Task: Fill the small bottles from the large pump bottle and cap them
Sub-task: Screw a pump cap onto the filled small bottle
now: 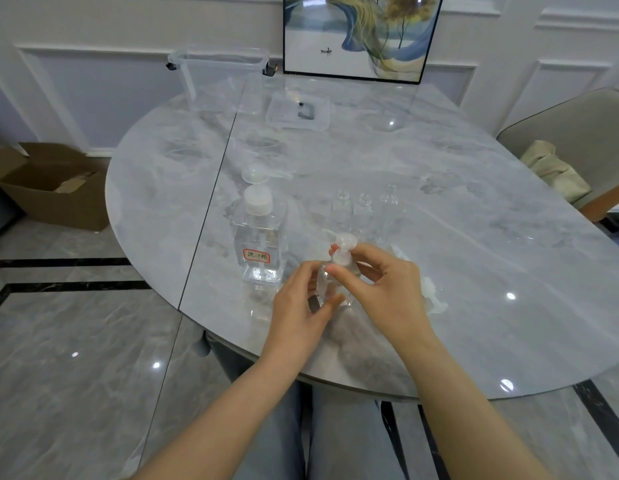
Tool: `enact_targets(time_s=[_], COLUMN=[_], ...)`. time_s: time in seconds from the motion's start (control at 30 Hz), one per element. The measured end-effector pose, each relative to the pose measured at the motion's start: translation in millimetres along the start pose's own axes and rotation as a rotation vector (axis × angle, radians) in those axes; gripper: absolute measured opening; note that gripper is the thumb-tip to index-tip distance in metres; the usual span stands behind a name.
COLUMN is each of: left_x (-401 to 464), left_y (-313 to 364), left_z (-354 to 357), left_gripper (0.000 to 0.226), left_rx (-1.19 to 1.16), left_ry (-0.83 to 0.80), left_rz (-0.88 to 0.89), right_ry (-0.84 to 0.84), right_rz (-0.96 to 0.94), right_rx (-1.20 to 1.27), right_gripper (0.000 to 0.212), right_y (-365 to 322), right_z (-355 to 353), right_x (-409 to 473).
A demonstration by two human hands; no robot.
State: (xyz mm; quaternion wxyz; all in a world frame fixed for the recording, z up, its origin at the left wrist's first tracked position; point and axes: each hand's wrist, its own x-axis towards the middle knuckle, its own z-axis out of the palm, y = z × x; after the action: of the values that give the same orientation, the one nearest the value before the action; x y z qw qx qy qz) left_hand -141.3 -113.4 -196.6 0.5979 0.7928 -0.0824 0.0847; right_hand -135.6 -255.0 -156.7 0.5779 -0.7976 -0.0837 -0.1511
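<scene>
Now | left grip (301,299) holds small bottle (332,289) | right grip (384,285) pinches pump cap (342,252) | large bottle (259,244) label unreadable

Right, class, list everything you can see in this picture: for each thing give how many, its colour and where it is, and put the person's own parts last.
large bottle: one, clear with white cap and red-edged label, left of the hands
small bottle with pump top: one, clear with white pump, held between both hands
open small bottles: three, clear, uncapped, in a row behind the hands
loose pump tops: at least one, white, lying right of the hands
funnel: one, clear, behind the large bottle
storage box: one, clear, far edge
lid: one, clear, beside the box
table: one, grey marble
painting: one, against the wall
cardboard box: one, brown, on the floor
chair: one, beige, at right
left hand: grips the bottle's body
right hand: fingers pinch the pump collar
</scene>
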Motion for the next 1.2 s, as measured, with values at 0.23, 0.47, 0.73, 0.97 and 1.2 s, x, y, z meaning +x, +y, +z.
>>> enact_targets(time_s=[0.23, 0.47, 0.73, 0.97, 1.2], left_x=[3.7, 11.4, 31.0, 48.1, 62.5], left_y=[3.3, 0.9, 13.2, 25.0, 26.9], left_z=[-6.4, -10.0, 8.4, 43.6, 55.6], left_gripper=[0.041, 0.054, 0.038, 0.030, 0.027], left_rx=[0.040, 0.102, 0.085, 0.032, 0.059], left_ry=[-0.052, -0.137, -0.122, -0.156, -0.187], left_rz=[-0.035, -0.040, -0.025, -0.008, 0.001], right_ry=[-0.165, -0.134, 0.175, 0.484, 0.490], right_rz=[0.117, 0.013, 0.006, 0.087, 0.192], right_rx=[-0.023, -0.108, -0.106, -0.212, -0.384], right_gripper=[0.056, 0.045, 0.029, 0.031, 0.034], right_y=[13.7, 2.5, -1.4, 29.9, 72.8], right_z=[-6.2, -10.0, -46.4, -94.8, -101.5], right_x=[-5.9, -0.5, 20.4, 63.6, 89.1])
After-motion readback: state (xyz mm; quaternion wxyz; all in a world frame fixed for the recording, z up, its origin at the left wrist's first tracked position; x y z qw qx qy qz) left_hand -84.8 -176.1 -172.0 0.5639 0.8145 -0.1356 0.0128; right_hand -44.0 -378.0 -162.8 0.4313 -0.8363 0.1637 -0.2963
